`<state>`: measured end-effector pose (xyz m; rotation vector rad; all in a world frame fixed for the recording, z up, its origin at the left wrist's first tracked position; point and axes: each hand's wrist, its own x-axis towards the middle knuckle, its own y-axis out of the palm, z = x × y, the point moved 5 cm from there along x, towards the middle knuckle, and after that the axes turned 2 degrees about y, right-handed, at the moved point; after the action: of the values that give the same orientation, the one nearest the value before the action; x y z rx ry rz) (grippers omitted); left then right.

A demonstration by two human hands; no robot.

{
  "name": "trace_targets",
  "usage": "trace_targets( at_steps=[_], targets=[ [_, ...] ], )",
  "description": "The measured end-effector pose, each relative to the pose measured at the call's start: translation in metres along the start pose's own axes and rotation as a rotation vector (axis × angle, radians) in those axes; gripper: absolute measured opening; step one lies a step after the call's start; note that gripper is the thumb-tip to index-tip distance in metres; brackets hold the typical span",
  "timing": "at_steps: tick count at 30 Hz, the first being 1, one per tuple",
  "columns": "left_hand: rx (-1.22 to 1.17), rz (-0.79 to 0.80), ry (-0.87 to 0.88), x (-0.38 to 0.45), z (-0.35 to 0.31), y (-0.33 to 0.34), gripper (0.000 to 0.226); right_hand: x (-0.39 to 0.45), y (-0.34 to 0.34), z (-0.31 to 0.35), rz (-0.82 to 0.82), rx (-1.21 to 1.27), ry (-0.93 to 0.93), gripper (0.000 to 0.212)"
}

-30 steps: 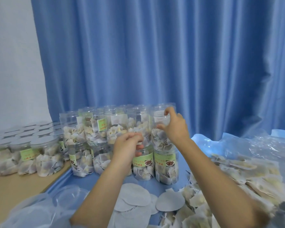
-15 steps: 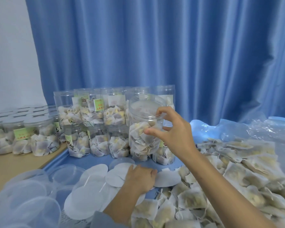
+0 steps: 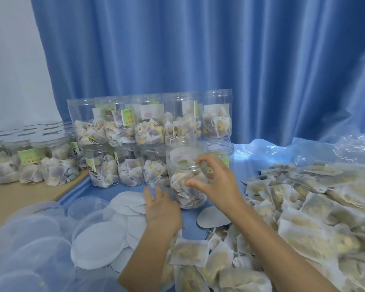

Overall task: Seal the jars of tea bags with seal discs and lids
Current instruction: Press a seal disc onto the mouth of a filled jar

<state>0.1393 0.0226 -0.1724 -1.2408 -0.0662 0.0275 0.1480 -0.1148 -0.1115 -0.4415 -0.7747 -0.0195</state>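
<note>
Head cam: right hand has its thumb and fingers curled round an open clear plastic jar of tea bags, sitting on the blue worktop in front of the stacked jars. Left hand is relaxed with fingers out, holding nothing, at the edge of the white seal discs — round, thin, papery. Risk as I see it: those discs overlap, so it'd be easy to lift two, and the smooth jar could tip. Floppy clear lids are piled on the left — loose tea bags on the right.
</note>
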Motion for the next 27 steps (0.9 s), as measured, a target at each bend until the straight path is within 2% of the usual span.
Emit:
trace_targets(
  at_steps=[4, 7, 10, 13, 15, 18, 20, 22, 23, 27],
  targets=[
    [-0.043, 0.004, -0.077, -0.002, 0.003, -0.001, 0.038, -0.005, 0.01, -0.013, 0.066, -0.025, 0.048, 0.048],
    [-0.251, -0.064, -0.185, -0.003, 0.01, -0.005, 0.035, -0.005, 0.01, -0.02, 0.065, -0.025, 0.128, 0.069],
    [-0.662, -0.272, -0.245, -0.004, 0.013, -0.014, 0.062, -0.005, 0.015, -0.021, 0.12, -0.062, 0.166, 0.087],
    [-1.145, -0.387, -0.237, -0.007, 0.004, -0.02, 0.099, -0.007, 0.014, -0.02, 0.158, -0.027, 0.212, 0.092],
    [-1.374, -0.448, -0.222, -0.01, 0.001, -0.022, 0.115, -0.005, 0.008, -0.021, 0.17, 0.077, 0.297, 0.081],
    [-1.457, -0.454, -0.233, -0.007, 0.001, -0.021, 0.116, 0.001, -0.007, -0.023, 0.187, 0.152, 0.417, 0.032],
    [-1.465, -0.418, -0.255, -0.005, 0.001, -0.022, 0.11, 0.007, -0.017, -0.026, 0.26, -0.148, 0.406, 0.018],
    [-1.472, -0.393, -0.298, -0.004, 0.0, -0.023, 0.105, 0.007, -0.021, -0.032, 0.388, -0.559, 0.361, 0.02],
    [-1.482, -0.386, -0.331, -0.005, 0.0, -0.023, 0.106, 0.005, -0.021, -0.036, 0.439, -0.683, 0.361, 0.019],
    [-1.522, -0.413, -0.512, -0.014, -0.007, -0.019, 0.107, -0.012, -0.016, -0.051, 0.595, -0.931, 0.363, 0.018]
  ],
)
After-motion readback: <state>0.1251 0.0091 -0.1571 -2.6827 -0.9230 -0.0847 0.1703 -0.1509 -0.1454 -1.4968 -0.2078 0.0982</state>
